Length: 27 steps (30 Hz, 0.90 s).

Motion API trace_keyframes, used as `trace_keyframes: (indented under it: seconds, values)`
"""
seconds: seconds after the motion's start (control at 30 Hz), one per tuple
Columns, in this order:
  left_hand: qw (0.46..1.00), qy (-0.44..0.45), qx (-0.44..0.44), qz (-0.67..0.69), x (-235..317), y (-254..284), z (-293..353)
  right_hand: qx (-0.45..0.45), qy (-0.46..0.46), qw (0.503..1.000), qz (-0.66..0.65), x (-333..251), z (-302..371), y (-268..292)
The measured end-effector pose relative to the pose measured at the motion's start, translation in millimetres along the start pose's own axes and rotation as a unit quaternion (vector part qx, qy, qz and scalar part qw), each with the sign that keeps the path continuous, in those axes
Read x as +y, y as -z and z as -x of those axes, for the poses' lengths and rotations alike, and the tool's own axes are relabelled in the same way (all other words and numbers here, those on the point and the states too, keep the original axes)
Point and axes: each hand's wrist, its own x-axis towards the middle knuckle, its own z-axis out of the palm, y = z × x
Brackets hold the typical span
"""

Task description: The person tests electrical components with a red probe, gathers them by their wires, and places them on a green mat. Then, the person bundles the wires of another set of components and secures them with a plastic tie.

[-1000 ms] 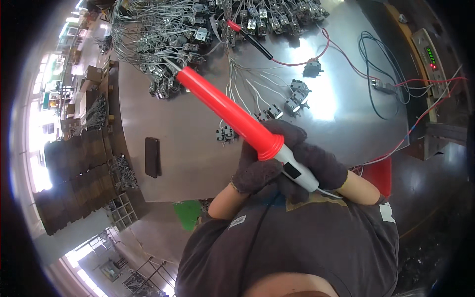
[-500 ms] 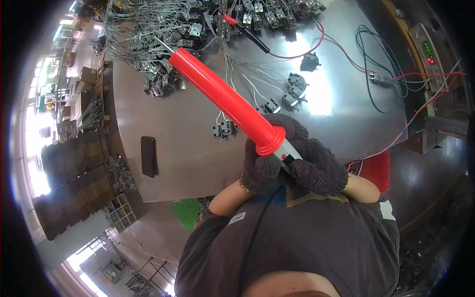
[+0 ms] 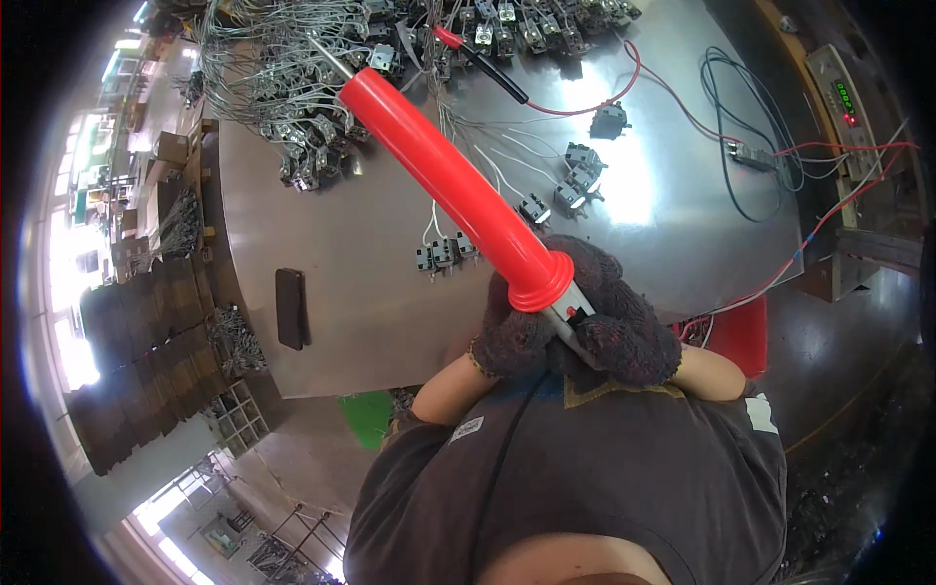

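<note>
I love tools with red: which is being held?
The thick red tool, in the left hand and right hand; the thin black-and-red tool lies untouched.

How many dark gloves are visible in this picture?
2: one on the left hand, one on the right hand, both around the red-and-grey tool.

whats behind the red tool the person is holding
Beyond the red tool, the metal table shows, with grey switches on both sides of it and a wire tangle behind its upper end. Whatever lies directly behind the tool is covered and cannot be seen.
</note>
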Motion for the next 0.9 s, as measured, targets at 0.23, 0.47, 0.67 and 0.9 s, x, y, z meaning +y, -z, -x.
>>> trace_keyframes:
  seconds: [0.23, 0.47, 0.67, 0.9]
  values:
    - [0.995, -0.014, 0.035, -0.095, -3.5, 3.8, 5.0, -0.04, 0.036, 0.997, 0.053, 3.1, -3.7, 1.9]
    - [0.996, 0.042, 0.072, -0.024, -5.7, 5.1, 5.7, -0.052, -0.088, 0.994, -0.04, -5.8, -6.3, 4.9]
    - [0.996, -0.004, 0.035, -0.077, 4.9, 1.2, 1.6, -0.031, -0.042, 0.998, -0.032, -7.5, -10.5, 3.5]
    - [1.0, -0.018, 0.014, -0.021, 5.9, -0.1, -0.6, -0.018, 0.029, 0.999, 0.003, -10.1, -16.7, 0.8]
